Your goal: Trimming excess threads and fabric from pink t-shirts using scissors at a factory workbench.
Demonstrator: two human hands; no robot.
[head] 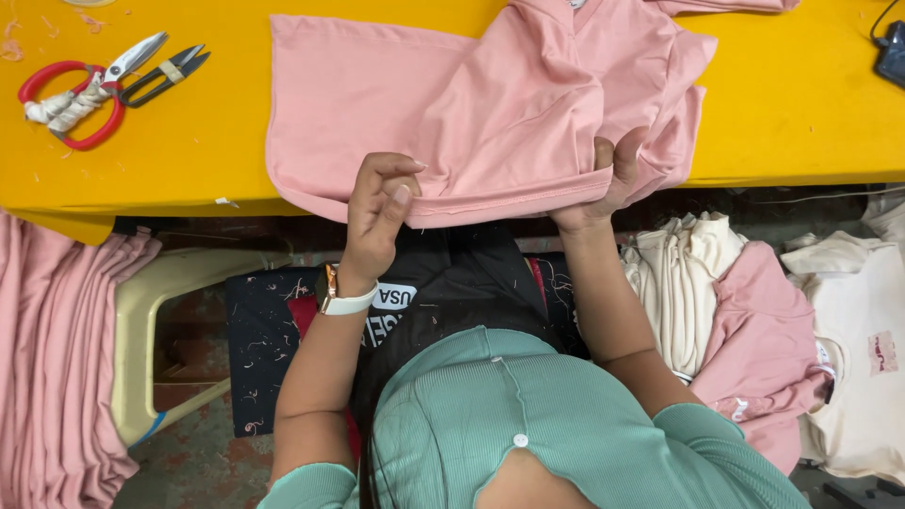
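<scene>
— What lies on the table?
— A pink knit garment (471, 104), spread across the yellow table (189, 141), its upper part bunched into folds on the right.
— And its hem?
— The stitched hem hangs over the near table edge, pinched at both ends and drawn out straight.

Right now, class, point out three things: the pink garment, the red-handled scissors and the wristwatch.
pink garment (471, 104), head view, on the flat cloth on the table.
red-handled scissors (90, 90), head view, on the handle loops.
wristwatch (344, 300), head view, on the white strap at the left wrist.
</scene>
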